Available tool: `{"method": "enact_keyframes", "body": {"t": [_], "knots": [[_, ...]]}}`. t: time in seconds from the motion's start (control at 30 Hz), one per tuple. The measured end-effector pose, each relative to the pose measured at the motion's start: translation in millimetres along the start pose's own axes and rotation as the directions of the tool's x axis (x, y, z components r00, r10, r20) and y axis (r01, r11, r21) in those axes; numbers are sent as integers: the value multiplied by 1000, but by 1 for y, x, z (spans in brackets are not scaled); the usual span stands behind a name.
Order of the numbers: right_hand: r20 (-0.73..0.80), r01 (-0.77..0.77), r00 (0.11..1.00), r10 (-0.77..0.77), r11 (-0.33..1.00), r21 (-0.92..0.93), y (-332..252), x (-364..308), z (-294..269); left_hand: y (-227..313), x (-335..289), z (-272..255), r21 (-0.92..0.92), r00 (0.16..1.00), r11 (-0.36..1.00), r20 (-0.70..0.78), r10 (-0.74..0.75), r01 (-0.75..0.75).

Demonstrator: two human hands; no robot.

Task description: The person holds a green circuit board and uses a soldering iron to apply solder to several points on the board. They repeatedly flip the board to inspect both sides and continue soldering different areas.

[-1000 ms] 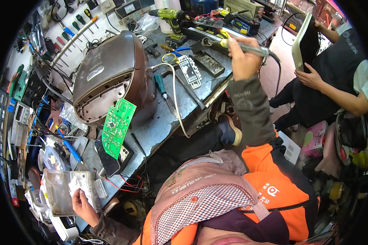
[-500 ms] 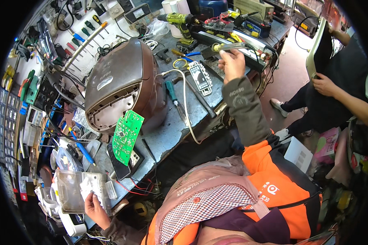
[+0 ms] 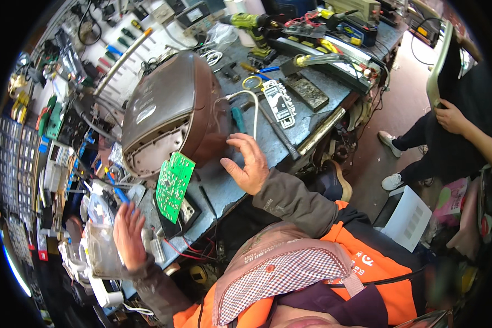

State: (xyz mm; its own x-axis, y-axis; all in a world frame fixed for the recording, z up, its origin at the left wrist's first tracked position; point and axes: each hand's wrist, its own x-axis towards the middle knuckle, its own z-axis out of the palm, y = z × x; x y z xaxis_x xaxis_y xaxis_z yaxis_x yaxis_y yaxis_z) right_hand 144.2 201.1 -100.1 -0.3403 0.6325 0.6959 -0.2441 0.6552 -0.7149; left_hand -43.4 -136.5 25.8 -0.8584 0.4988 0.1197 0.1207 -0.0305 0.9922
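My right hand (image 3: 249, 164) is open, thumb and fingers apart with nothing in them. It hovers over the bench edge, just right of a brown rice cooker (image 3: 169, 104) with an open front panel. A green circuit board (image 3: 175, 188) leans upright below that opening, above a dark phone-like object (image 3: 190, 210). My left hand (image 3: 128, 232) is open too, fingers raised, beside a clear plastic box (image 3: 104, 254) that it partly covers. A teal-handled screwdriver (image 3: 237, 119) lies behind my right hand, its shaft hidden. A tool with a clear yellowish handle (image 3: 314, 59) rests farther back.
A hammer (image 3: 279, 128), a white control panel frame (image 3: 280, 104) and a green drill (image 3: 251, 33) lie on the bench (image 3: 224, 191). A white cable (image 3: 255, 109) loops beside the cooker. At right, a person (image 3: 454, 115) stands holding a large panel (image 3: 440, 65).
My right hand has left the clear-handled tool and come back left and nearer, toward the cooker. My left hand has lifted off the white contents of the clear box, fingers now spread.
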Motion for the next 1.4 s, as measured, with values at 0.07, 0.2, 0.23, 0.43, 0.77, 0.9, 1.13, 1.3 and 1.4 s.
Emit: {"method": "enact_keyframes", "body": {"t": [0.07,0.2,0.23,0.43,0.77,0.9,1.13,1.3,1.4], "knots": [[79,74,995,-67,994,-86,0,-6,0,-10,33,6,-100,996,991,42,-79,83],[136,131,984,-115,984,-120,-1,-11,-1,-18,78,33,-266,967,936,171,-191,232],[142,149,981,-131,981,-122,-2,-11,0,-28,82,28,-309,950,915,250,-185,259],[188,141,975,-115,981,-132,3,-14,10,-1,57,69,-223,974,948,25,-227,227],[152,-10,988,-6,994,105,14,-11,13,-4,-22,69,23,933,948,-176,316,-317],[41,48,998,-51,995,87,-4,-36,3,-36,-97,30,255,774,861,-378,508,-440],[495,-65,869,23,995,69,-29,-51,23,-76,-126,-7,251,824,963,-521,223,-102],[514,18,858,11,999,-50,-26,-49,35,-68,-101,-6,489,901,871,-354,250,-50],[509,2,860,25,999,-53,-28,-49,34,-77,-92,-8,504,930,863,-330,163,27]]}}
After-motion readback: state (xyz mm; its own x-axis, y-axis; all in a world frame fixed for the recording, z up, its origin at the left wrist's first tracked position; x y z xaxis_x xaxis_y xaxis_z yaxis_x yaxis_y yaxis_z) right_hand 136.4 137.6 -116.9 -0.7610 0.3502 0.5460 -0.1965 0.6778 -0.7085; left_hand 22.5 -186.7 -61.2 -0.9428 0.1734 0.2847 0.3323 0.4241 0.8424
